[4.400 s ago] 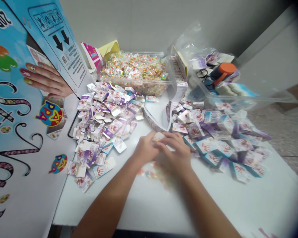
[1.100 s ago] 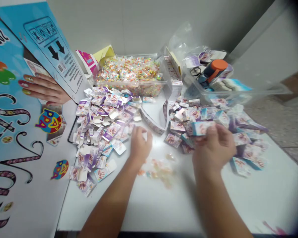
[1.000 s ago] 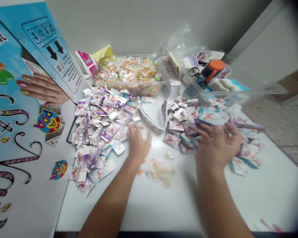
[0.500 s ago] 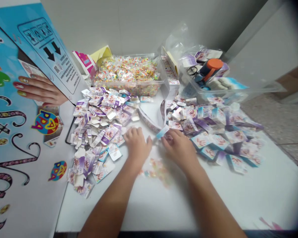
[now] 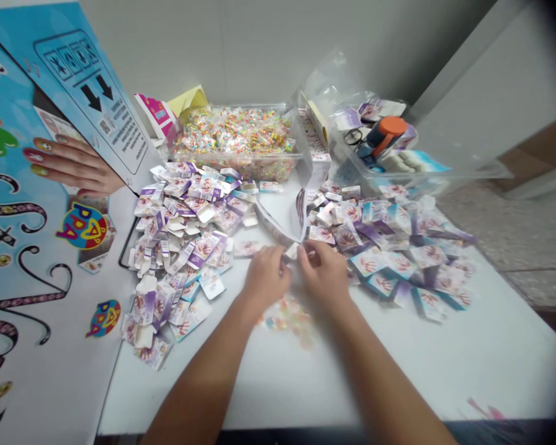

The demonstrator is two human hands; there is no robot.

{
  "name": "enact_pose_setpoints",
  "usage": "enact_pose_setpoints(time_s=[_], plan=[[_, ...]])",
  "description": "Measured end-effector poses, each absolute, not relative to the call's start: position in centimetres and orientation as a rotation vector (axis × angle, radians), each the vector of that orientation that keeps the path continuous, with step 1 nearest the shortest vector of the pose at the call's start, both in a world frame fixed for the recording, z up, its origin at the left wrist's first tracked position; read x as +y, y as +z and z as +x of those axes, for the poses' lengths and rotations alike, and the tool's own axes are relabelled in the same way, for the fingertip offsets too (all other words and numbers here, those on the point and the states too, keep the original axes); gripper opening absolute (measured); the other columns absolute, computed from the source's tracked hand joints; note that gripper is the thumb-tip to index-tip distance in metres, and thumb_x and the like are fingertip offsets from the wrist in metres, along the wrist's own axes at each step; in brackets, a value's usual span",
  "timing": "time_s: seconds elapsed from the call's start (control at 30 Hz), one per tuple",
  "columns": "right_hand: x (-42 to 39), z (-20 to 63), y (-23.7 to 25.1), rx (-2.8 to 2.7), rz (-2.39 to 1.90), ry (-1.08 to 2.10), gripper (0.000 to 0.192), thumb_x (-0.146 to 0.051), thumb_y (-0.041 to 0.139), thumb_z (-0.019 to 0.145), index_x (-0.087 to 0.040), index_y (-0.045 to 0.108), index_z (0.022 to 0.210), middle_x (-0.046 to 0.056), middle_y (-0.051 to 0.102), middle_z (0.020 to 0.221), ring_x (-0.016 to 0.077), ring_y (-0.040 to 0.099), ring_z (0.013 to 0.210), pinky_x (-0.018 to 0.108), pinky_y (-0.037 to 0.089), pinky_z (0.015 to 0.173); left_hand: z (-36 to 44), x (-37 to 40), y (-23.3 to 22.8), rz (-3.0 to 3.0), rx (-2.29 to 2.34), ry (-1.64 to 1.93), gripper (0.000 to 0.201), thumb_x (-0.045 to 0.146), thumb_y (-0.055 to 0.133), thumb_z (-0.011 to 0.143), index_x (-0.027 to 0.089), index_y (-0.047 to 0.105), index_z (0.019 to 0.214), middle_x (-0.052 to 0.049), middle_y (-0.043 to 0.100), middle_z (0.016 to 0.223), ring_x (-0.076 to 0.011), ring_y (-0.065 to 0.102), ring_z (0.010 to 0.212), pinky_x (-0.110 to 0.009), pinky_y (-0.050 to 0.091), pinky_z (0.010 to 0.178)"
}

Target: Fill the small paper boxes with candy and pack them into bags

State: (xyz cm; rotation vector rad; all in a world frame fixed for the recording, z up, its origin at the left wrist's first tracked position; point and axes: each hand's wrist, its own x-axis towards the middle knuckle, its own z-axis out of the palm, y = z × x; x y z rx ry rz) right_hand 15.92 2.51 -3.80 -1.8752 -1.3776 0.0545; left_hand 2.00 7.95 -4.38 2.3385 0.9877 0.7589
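Observation:
My left hand [image 5: 267,278] and my right hand [image 5: 325,272] meet near the middle of the white table [image 5: 278,395]. Between their fingertips is a small white cardboard box [image 5: 292,250], mostly covered by the fingers. Both hands are closed on it. Just beyond them, a long printed paper strip [image 5: 278,230] curves over the tabletop. Small colourful sachets [image 5: 290,318], blurred, lie on the table below my wrists. One flat small box [image 5: 248,248] rests to the left of my left hand.
Small printed boxes are heaped at left [image 5: 185,247] and right [image 5: 398,247]. Behind stands a clear tub [image 5: 241,162] of colourful sachets; a second clear bin [image 5: 398,179] holds an orange-capped bottle [image 5: 389,131] and scissors [image 5: 353,136]. A large printed board [image 5: 74,346] borders the left side.
My left hand has moved right and closed on the small box beside my right hand. The box has turned, its blue side no longer showing. A flat box now shows where my left hand was.

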Motion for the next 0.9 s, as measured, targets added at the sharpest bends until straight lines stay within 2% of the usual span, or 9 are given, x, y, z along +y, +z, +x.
enact_pose_setpoints(time_s=[0.13, 0.23, 0.33, 0.47, 0.57, 0.63, 0.73, 0.83, 0.9], plan=[[2.2, 15.4, -3.1, -1.444, -1.907, 0.226, 0.041, -0.052, 0.056, 0.088, -0.017, 0.064, 0.107, 0.003, 0.066, 0.071, 0.0178, 0.061, 0.063, 0.028, 0.044, 0.063, 1.8, 7.8, -4.6, 2.187, 0.898, 0.713, 0.013, 0.014, 0.049, 0.087, 0.019, 0.060, 0.091, -0.009, 0.066, 0.090, -0.0233, 0.061, 0.087, -0.034, 0.047, 0.079], [2.0, 15.3, -2.3, -1.481, -1.887, 0.365, 0.036, -0.047, 0.059, 0.086, -0.017, 0.063, 0.106, 0.000, 0.063, 0.066, 0.0169, 0.060, 0.060, 0.027, 0.043, 0.060, 1.5, 8.2, -4.6, 1.997, 0.839, 0.684, 0.020, 0.012, 0.044, 0.088, 0.019, 0.062, 0.091, -0.004, 0.067, 0.084, -0.0181, 0.062, 0.078, -0.028, 0.047, 0.073], [1.8, 15.3, -1.8, -1.554, -1.822, 0.481, 0.028, -0.039, 0.061, 0.084, -0.018, 0.062, 0.103, -0.002, 0.060, 0.063, 0.0150, 0.058, 0.058, 0.026, 0.043, 0.058, 1.5, 8.7, -4.7, 1.842, 0.858, 0.754, 0.022, 0.007, 0.044, 0.083, 0.019, 0.062, 0.088, -0.002, 0.068, 0.086, -0.0164, 0.063, 0.080, -0.027, 0.047, 0.076], [1.8, 15.6, -1.3, -1.300, -1.722, 0.439, 0.023, -0.037, 0.063, 0.082, -0.020, 0.060, 0.098, -0.004, 0.056, 0.061, 0.0123, 0.054, 0.052, 0.024, 0.044, 0.052, 1.6, 8.9, -4.7, 1.753, 1.054, 0.880, 0.022, 0.004, 0.041, 0.078, 0.020, 0.057, 0.079, 0.000, 0.063, 0.074, -0.0156, 0.059, 0.073, -0.026, 0.044, 0.071], [1.9, 16.8, -0.8, -0.815, -1.545, 0.268, 0.037, -0.044, 0.063, 0.085, -0.020, 0.052, 0.112, 0.000, 0.063, 0.076, 0.0110, 0.055, 0.049, 0.024, 0.045, 0.044, 1.5, 9.0, -4.8, 1.736, 1.128, 0.943, 0.019, 0.006, 0.043, 0.078, 0.020, 0.055, 0.078, 0.001, 0.060, 0.072, -0.0156, 0.058, 0.071, -0.026, 0.043, 0.070], [1.9, 18.1, -0.4, -0.616, -1.396, 0.219, 0.056, -0.047, 0.065, 0.085, -0.023, 0.040, 0.129, 0.007, 0.064, 0.103, 0.0126, 0.063, 0.057, 0.026, 0.050, 0.045, 1.5, 9.0, -4.9, 1.732, 1.136, 0.950, 0.018, 0.007, 0.043, 0.080, 0.020, 0.055, 0.078, 0.000, 0.060, 0.072, -0.0158, 0.058, 0.072, -0.026, 0.042, 0.070], [2.0, 19.5, 0.0, -0.639, -1.265, 0.309, 0.088, -0.046, 0.073, 0.080, -0.033, 0.017, 0.147, 0.014, 0.048, 0.138, 0.0182, 0.071, 0.083, 0.031, 0.060, 0.056, 1.7, 8.9, -5.1, 1.749, 1.129, 0.929, 0.017, 0.009, 0.043, 0.082, 0.020, 0.055, 0.080, -0.001, 0.061, 0.074, -0.0159, 0.058, 0.071, -0.026, 0.042, 0.069], [2.1, 19.2, -0.2, -0.744, -1.278, 0.419, 0.094, -0.045, 0.073, 0.080, -0.036, 0.012, 0.151, 0.014, 0.050, 0.138, 0.0160, 0.070, 0.079, 0.028, 0.059, 0.052, 1.9, 8.6, -5.2, 1.783, 1.107, 0.908, 0.016, 0.010, 0.044, 0.083, 0.020, 0.057, 0.083, -0.001, 0.062, 0.075, -0.0163, 0.059, 0.072, -0.026, 0.043, 0.068], [2.1, 18.3, -0.6, -0.777, -1.304, 0.443, 0.084, -0.044, 0.071, 0.081, -0.033, 0.023, 0.149, 0.014, 0.055, 0.132, 0.0137, 0.068, 0.071, 0.026, 0.057, 0.048, 2.0, 8.5, -5.2, 1.795, 1.098, 0.903, 0.016, 0.010, 0.045, 0.083, 0.021, 0.057, 0.084, -0.001, 0.063, 0.075, -0.0164, 0.059, 0.072, -0.025, 0.043, 0.069]])
